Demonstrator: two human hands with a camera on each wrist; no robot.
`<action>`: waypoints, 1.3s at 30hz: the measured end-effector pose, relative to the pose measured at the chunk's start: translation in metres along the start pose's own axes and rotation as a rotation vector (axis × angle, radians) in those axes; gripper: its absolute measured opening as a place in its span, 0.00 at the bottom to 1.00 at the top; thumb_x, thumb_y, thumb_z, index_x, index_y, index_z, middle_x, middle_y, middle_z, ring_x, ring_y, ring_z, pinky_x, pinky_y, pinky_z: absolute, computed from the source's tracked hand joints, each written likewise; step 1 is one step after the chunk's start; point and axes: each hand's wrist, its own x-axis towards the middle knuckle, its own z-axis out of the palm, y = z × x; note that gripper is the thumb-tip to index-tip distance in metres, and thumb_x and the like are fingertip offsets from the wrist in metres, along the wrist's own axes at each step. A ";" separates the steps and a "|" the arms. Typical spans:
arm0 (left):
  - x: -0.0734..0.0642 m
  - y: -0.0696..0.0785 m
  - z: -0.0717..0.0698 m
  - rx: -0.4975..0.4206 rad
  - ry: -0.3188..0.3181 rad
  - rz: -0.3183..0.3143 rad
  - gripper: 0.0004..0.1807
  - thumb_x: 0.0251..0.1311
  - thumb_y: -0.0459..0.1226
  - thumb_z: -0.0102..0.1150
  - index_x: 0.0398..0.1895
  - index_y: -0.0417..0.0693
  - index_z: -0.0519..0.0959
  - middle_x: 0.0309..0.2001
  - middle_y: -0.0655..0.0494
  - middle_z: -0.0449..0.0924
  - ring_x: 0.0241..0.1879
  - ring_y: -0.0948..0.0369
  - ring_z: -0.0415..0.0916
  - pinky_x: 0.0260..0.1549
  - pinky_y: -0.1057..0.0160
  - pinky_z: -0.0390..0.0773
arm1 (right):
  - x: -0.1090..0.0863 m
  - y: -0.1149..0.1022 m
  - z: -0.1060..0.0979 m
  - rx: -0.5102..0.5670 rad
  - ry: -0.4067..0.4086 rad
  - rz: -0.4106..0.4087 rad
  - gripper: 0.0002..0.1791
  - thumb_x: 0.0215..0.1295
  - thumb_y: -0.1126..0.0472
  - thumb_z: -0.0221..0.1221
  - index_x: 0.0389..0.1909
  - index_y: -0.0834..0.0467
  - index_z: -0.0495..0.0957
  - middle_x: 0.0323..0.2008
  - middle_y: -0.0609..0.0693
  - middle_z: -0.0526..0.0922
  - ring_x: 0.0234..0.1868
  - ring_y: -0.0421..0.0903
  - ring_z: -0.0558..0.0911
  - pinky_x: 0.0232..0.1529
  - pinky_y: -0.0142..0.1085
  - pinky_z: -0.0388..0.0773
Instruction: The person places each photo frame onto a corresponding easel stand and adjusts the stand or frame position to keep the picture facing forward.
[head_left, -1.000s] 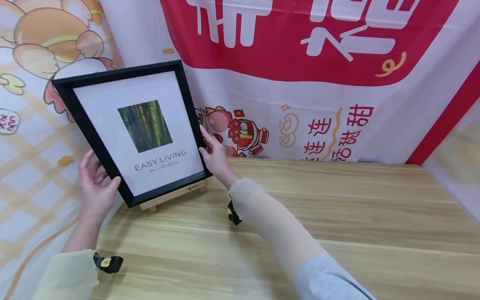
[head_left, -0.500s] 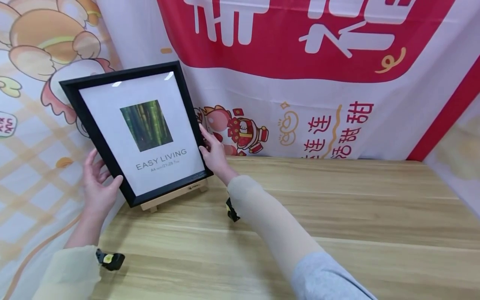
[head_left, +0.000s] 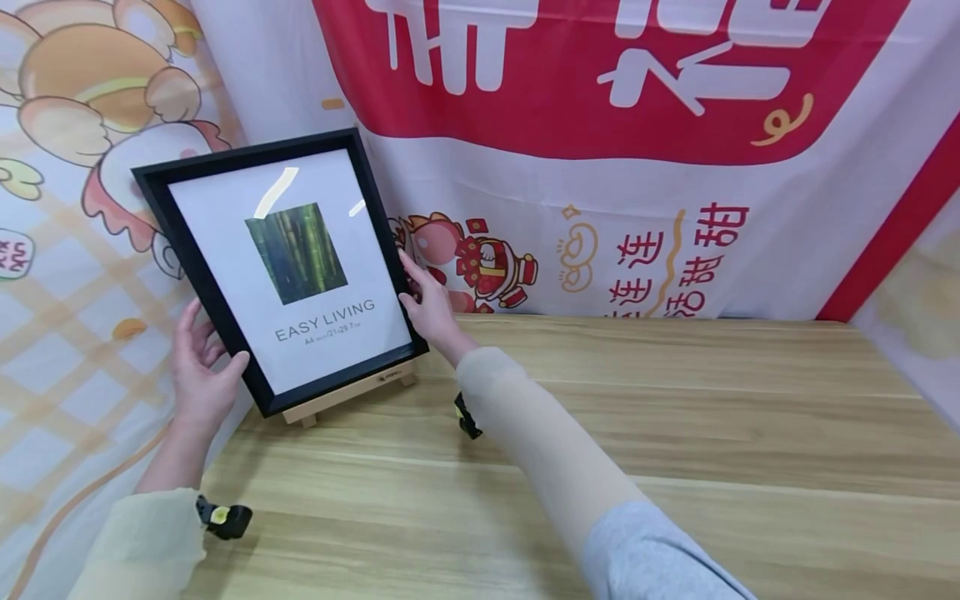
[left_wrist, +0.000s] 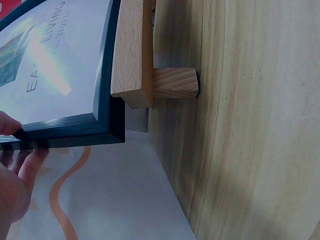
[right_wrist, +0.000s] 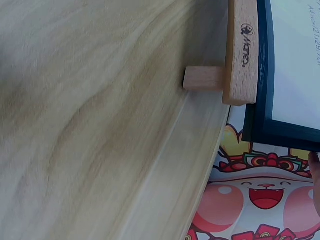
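A black picture frame [head_left: 214, 292] leans back on a small wooden easel [head_left: 352, 393] at the table's back left. Behind its glass is a white sheet with a green bamboo picture and the words "EASY LIVING". My left hand [head_left: 201, 375] grips the frame's lower left side, thumb on the front and fingers behind the edge, as the left wrist view also shows. On the opposite side, my right hand [head_left: 431, 308] holds the right edge between thumb and fingers. The frame's bottom sits on the easel's ledge [right_wrist: 243, 60]; the easel's back is hidden.
The wood-grain table [head_left: 600, 467] extends to the right and toward me. A red and white printed cloth [head_left: 562, 175] hangs along the back, and a cartoon-patterned cloth [head_left: 82, 350] hangs along the left side, close to my left hand.
The frame's upper left corner has shifted right and slightly down, and bright reflections have appeared on the glass. My left hand has moved a little right with it; my right hand stays nearly still.
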 end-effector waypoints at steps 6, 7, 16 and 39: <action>-0.003 -0.001 -0.003 -0.003 -0.008 -0.009 0.48 0.53 0.12 0.51 0.75 0.56 0.55 0.67 0.41 0.63 0.58 0.57 0.68 0.52 0.74 0.72 | -0.001 0.001 -0.005 -0.026 -0.030 -0.013 0.40 0.68 0.70 0.56 0.76 0.42 0.54 0.69 0.49 0.64 0.64 0.46 0.70 0.60 0.32 0.71; -0.004 -0.001 -0.003 -0.008 -0.011 -0.014 0.48 0.53 0.12 0.51 0.75 0.55 0.54 0.66 0.40 0.63 0.57 0.57 0.68 0.53 0.74 0.72 | -0.001 0.002 -0.007 -0.024 -0.031 -0.011 0.40 0.68 0.70 0.56 0.76 0.42 0.54 0.69 0.50 0.65 0.63 0.46 0.71 0.59 0.33 0.72; -0.027 -0.009 -0.009 0.069 -0.118 -0.155 0.49 0.58 0.20 0.58 0.77 0.57 0.47 0.67 0.39 0.59 0.51 0.66 0.67 0.42 0.82 0.73 | -0.017 0.018 -0.025 0.066 -0.078 0.022 0.40 0.67 0.68 0.58 0.76 0.47 0.54 0.65 0.55 0.68 0.62 0.52 0.72 0.59 0.41 0.73; -0.067 -0.029 -0.002 0.081 -0.301 -0.274 0.63 0.54 0.19 0.61 0.76 0.63 0.27 0.71 0.29 0.43 0.52 0.42 0.70 0.35 0.70 0.82 | -0.058 0.047 0.012 0.205 -0.149 0.199 0.55 0.53 0.82 0.61 0.76 0.43 0.49 0.67 0.61 0.61 0.50 0.52 0.78 0.47 0.36 0.79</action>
